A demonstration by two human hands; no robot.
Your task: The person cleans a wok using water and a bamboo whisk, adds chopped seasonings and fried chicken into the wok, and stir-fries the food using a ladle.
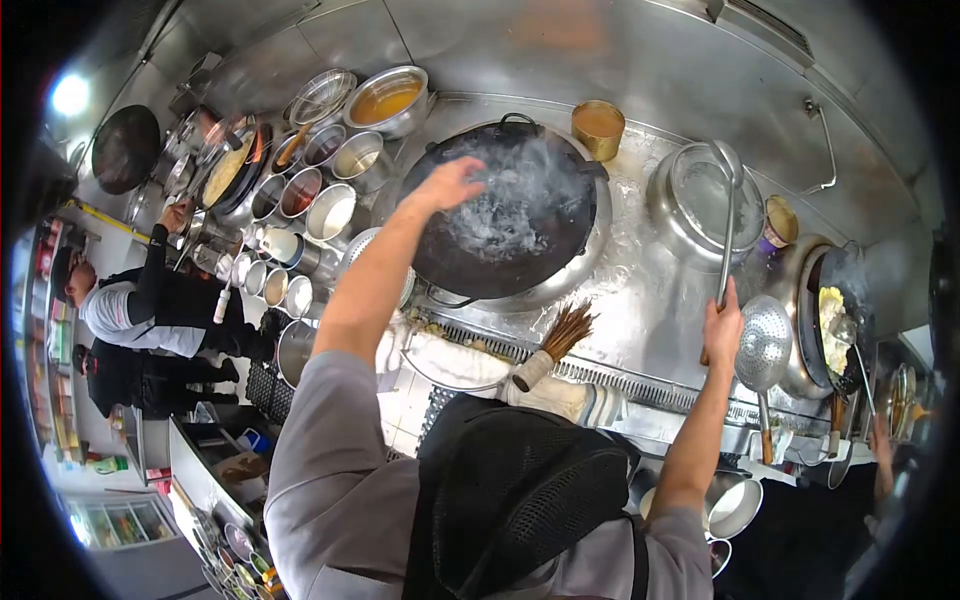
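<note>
My left hand (pixel 452 184) is held over the left part of a large black wok (pixel 510 265), its fingers apart and nothing in them. Smoke or steam rises from the wok. My right hand (pixel 722 325) is wrapped round the long handle of a metal ladle (pixel 727 235). The ladle's bowl rests at the top, over a round metal pot (pixel 702 195). To the right of my right hand lies a perforated skimmer (pixel 766 343). A bamboo brush (pixel 556 345) lies on the counter below the wok.
Seasoning containers (pixel 330 211) and a bowl of orange liquid (pixel 386 100) stand at the left. A tin (pixel 598 130) sits behind the wok. Another person's hand (pixel 880 440) is at a second wok (pixel 838 320) on the right. Other people (pixel 150 315) stand at far left.
</note>
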